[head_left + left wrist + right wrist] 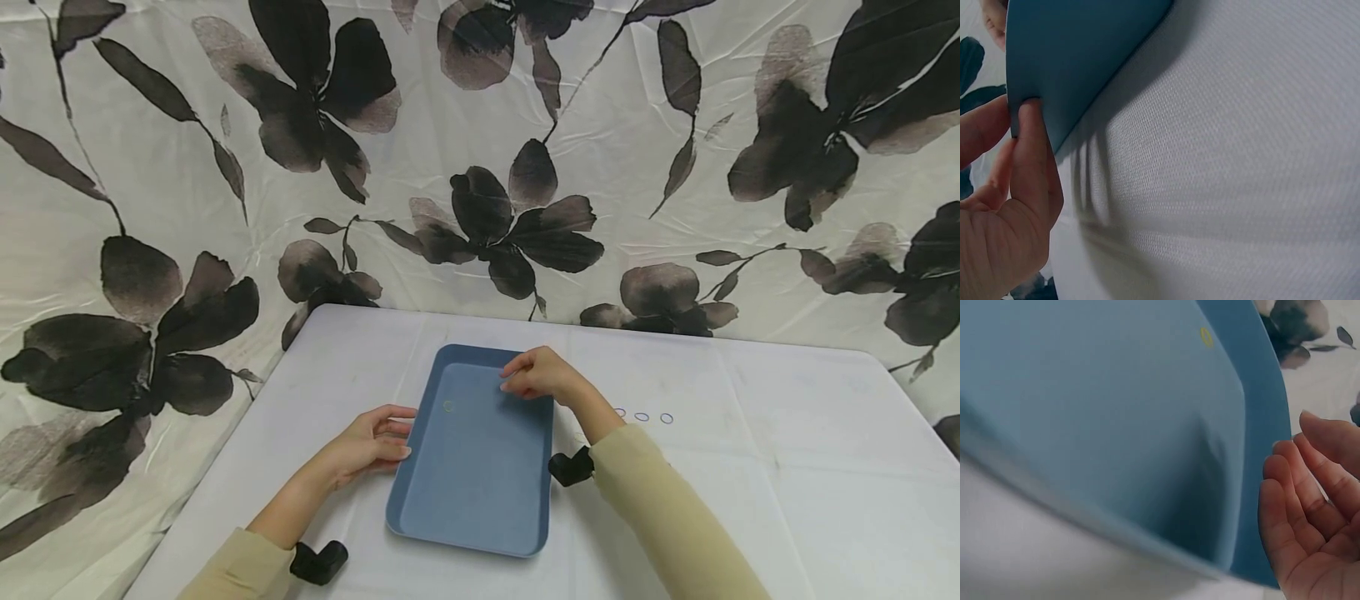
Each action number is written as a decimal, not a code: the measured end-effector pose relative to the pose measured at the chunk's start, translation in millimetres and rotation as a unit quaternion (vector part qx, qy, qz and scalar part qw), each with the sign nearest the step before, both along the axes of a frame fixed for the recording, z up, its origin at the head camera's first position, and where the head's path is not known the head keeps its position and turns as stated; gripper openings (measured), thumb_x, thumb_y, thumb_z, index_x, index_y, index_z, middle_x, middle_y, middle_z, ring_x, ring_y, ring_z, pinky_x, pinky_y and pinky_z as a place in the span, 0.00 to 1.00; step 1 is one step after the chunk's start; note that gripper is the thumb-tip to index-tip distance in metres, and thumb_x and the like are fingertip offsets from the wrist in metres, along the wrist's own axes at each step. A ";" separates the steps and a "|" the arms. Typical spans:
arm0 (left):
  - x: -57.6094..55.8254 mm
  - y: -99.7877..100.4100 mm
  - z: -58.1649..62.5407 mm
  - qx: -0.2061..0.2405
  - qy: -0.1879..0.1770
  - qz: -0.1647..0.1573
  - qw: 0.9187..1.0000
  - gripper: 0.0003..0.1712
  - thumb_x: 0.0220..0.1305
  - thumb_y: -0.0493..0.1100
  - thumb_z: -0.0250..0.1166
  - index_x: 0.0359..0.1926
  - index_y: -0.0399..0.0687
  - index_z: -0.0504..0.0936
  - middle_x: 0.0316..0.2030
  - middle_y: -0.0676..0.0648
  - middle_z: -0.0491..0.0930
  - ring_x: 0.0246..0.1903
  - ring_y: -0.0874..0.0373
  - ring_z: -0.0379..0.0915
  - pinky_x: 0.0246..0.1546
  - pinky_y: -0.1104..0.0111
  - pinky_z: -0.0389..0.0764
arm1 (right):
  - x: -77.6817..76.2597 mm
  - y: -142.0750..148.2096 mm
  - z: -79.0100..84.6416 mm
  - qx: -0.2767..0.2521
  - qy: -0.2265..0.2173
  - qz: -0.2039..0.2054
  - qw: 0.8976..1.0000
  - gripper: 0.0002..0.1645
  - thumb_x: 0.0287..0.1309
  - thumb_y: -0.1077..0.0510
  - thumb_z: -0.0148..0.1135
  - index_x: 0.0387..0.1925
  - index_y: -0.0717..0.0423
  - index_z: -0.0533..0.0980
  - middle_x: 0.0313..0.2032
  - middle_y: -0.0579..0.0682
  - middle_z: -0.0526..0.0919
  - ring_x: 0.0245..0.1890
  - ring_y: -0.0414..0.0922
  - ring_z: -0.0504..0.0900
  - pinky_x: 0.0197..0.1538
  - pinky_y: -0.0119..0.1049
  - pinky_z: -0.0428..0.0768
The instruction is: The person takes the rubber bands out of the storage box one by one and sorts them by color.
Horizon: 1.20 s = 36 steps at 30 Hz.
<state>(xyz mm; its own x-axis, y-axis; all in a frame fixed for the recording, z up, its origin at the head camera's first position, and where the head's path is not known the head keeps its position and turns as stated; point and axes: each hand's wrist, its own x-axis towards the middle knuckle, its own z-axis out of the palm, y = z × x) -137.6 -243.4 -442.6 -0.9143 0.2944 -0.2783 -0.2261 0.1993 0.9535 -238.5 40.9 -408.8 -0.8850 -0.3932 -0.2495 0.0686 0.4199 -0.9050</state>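
Note:
A blue rectangular tray [472, 467] with a raised rim lies lengthwise on the white table. One small thin yellow ring [448, 407] sits in its far left part, also visible in the right wrist view. My left hand [367, 446] pinches the tray's left rim; the left wrist view shows its fingertips [1030, 109] against the outer wall. Over the tray's far right corner hovers my right hand [543, 375], with fingers loosely bent and nothing between them. In the right wrist view its palm [1322, 550] faces the camera beside the rim, and a shadow falls inside the tray.
Right of the tray, small dark blue rings [642, 417] lie in a row on the white tablecloth [750, 475], partly behind my right forearm. A faint yellow ring [580, 437] shows beside that wrist. A floral cloth [480, 125] hangs behind the table's far edge.

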 end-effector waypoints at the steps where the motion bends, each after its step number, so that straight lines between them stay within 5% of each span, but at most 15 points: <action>1: -0.1 0.1 0.2 -0.001 0.001 0.000 1.000 0.35 0.55 0.27 0.61 0.64 0.31 0.59 0.50 0.35 0.71 0.39 0.55 0.76 0.35 0.65 0.79 | 0.6 -2.1 -0.4 -0.001 0.000 0.002 1.000 0.18 0.47 0.66 0.68 0.42 0.69 0.79 0.20 0.46 0.78 0.23 0.40 0.75 0.31 0.33 0.78; 18: 1.0 -1.0 1.1 0.003 0.005 -0.007 1.000 0.36 0.56 0.28 0.61 0.64 0.30 0.58 0.49 0.35 0.70 0.37 0.56 0.75 0.35 0.66 0.79 | 12.2 -44.0 -22.8 -0.022 0.042 0.050 0.998 0.15 0.45 0.71 0.67 0.40 0.70 0.80 0.22 0.50 0.81 0.19 0.38 0.73 0.27 0.32 0.75; 27: 0.0 0.3 4.4 0.012 0.009 -0.012 1.000 0.36 0.56 0.28 0.61 0.65 0.30 0.57 0.50 0.34 0.70 0.38 0.57 0.74 0.35 0.66 0.79 | 16.7 -66.7 -41.5 0.011 0.170 0.029 0.985 0.13 0.43 0.71 0.68 0.36 0.67 0.82 0.21 0.49 0.79 0.20 0.36 0.69 0.25 0.26 0.69; 36: 1.1 -0.4 2.8 0.013 0.002 -0.012 1.000 0.36 0.56 0.27 0.61 0.64 0.29 0.57 0.51 0.32 0.70 0.39 0.55 0.75 0.35 0.65 0.79 | 25.7 -80.8 -51.0 0.080 0.237 0.003 0.968 0.12 0.41 0.64 0.72 0.33 0.63 0.83 0.18 0.44 0.72 0.19 0.36 0.66 0.24 0.27 0.65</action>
